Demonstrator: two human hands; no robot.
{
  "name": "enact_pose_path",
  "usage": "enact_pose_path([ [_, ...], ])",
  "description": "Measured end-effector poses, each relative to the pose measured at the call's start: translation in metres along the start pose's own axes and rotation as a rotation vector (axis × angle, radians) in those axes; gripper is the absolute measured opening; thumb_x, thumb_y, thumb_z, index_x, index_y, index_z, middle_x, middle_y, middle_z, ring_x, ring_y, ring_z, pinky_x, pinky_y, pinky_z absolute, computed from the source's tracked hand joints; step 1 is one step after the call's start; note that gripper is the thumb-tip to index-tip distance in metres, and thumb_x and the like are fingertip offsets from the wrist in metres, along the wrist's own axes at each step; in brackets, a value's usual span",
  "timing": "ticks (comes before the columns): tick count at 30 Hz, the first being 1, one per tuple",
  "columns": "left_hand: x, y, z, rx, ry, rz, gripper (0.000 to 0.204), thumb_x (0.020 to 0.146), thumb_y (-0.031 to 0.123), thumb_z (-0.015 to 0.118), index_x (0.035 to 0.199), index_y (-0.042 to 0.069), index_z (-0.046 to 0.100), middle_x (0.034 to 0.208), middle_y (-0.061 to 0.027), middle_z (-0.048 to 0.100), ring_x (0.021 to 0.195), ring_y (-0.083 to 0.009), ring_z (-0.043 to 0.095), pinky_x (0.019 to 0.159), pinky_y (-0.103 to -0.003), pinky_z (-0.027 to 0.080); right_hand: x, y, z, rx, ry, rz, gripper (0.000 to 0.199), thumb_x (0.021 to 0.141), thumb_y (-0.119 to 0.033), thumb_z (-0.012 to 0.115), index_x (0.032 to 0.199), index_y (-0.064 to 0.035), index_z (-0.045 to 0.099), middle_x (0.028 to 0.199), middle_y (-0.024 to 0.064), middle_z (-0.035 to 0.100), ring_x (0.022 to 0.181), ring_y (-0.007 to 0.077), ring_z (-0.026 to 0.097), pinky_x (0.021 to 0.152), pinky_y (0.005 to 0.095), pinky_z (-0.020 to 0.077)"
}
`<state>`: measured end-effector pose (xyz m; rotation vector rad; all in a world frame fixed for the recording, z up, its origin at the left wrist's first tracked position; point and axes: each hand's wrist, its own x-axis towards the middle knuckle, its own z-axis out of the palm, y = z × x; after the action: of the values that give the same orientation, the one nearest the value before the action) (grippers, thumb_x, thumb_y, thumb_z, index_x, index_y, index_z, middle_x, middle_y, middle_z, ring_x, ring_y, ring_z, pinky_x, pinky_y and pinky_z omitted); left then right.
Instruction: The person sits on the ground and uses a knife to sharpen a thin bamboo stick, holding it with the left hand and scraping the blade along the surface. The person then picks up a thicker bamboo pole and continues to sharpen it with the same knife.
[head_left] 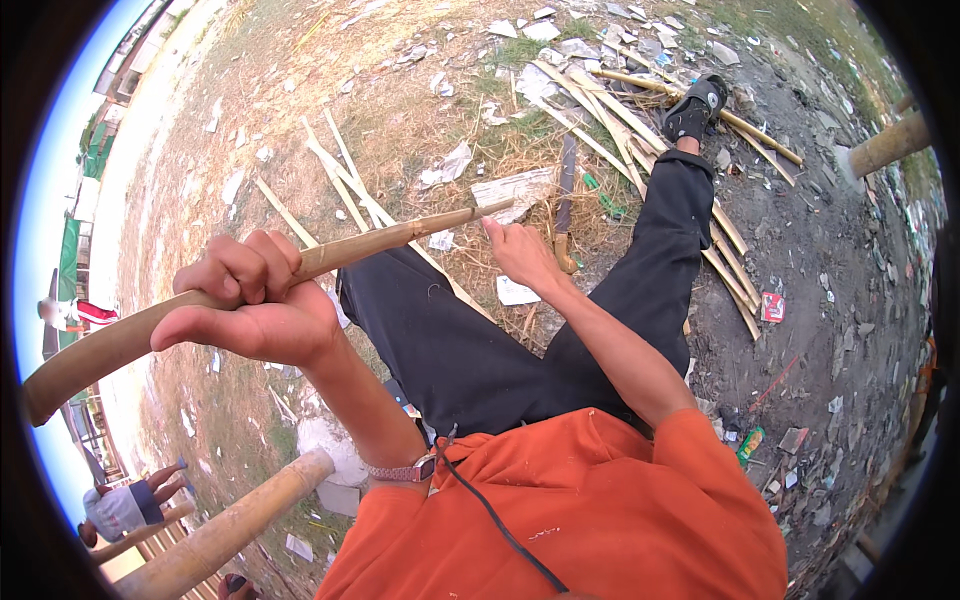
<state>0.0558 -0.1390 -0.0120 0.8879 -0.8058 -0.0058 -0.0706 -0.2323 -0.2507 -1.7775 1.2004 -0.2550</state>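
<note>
My left hand (250, 300) is wrapped round a long bamboo piece (360, 245), thick and curved at its left end and tapering to a thin tip at the right. The piece slants up across the view, in front of my left leg. Just below the tip, my right hand (525, 258) is closed, its back toward me, with one fingertip poking up beside the thin end. Whatever its curled fingers hold is hidden. On the ground beyond it lies a dark-bladed machete (565, 205) with a wooden handle, next to a pale flat board (515, 190).
Split bamboo strips (610, 120) are heaped by my right foot (697, 108); more strips (340, 175) lie ahead on the left. Thick bamboo poles (230, 525) stand at lower left and far right (890, 147). Litter covers the ground. A person (125, 508) is at lower left.
</note>
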Motion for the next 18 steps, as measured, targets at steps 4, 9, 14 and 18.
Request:
enact_pose_path([
  [4, 0.001, -0.002, -0.006, -0.039, -0.01, -0.001, 0.057, 0.086, 0.067, 0.027, 0.064, 0.014, 0.026, 0.049, 0.0039, 0.021, 0.037, -0.0057, 0.013, 0.034, -0.022, 0.014, 0.002, 0.021, 0.012, 0.027, 0.05, 0.022, 0.066, 0.095, -0.045, 0.029, 0.07, 0.0062, 0.061, 0.071, 0.0313, 0.058, 0.075, 0.0464, 0.058, 0.074, 0.0518, 0.0431],
  [9, -0.001, 0.001, -0.001, -0.01, -0.015, -0.008, 0.058, 0.083, 0.068, 0.034, 0.062, 0.015, 0.025, 0.05, 0.0046, 0.02, 0.039, -0.0059, 0.014, 0.036, -0.022, 0.015, 0.013, 0.021, 0.008, -0.021, 0.024, 0.03, 0.066, 0.094, -0.046, 0.028, 0.074, 0.0057, 0.063, 0.079, 0.0317, 0.06, 0.08, 0.0465, 0.059, 0.077, 0.0514, 0.0447],
  [14, 0.001, -0.001, 0.0, -0.074, -0.083, -0.02, 0.058, 0.082, 0.069, 0.036, 0.061, 0.016, 0.023, 0.05, 0.0051, 0.02, 0.039, -0.0055, 0.014, 0.037, -0.022, 0.015, 0.033, 0.046, 0.007, -0.094, 0.002, 0.118, 0.064, 0.094, -0.046, 0.029, 0.084, 0.0067, 0.064, 0.088, 0.0332, 0.06, 0.087, 0.0459, 0.059, 0.081, 0.0507, 0.0447],
  [18, -0.001, 0.0, -0.008, -0.086, -0.096, -0.016, 0.059, 0.083, 0.07, 0.032, 0.062, 0.015, 0.025, 0.05, 0.0041, 0.02, 0.038, -0.0054, 0.012, 0.034, -0.022, 0.014, 0.032, 0.044, 0.015, -0.075, -0.045, 0.091, 0.064, 0.094, -0.046, 0.029, 0.085, 0.0055, 0.065, 0.089, 0.0326, 0.06, 0.087, 0.046, 0.059, 0.081, 0.0507, 0.0449],
])
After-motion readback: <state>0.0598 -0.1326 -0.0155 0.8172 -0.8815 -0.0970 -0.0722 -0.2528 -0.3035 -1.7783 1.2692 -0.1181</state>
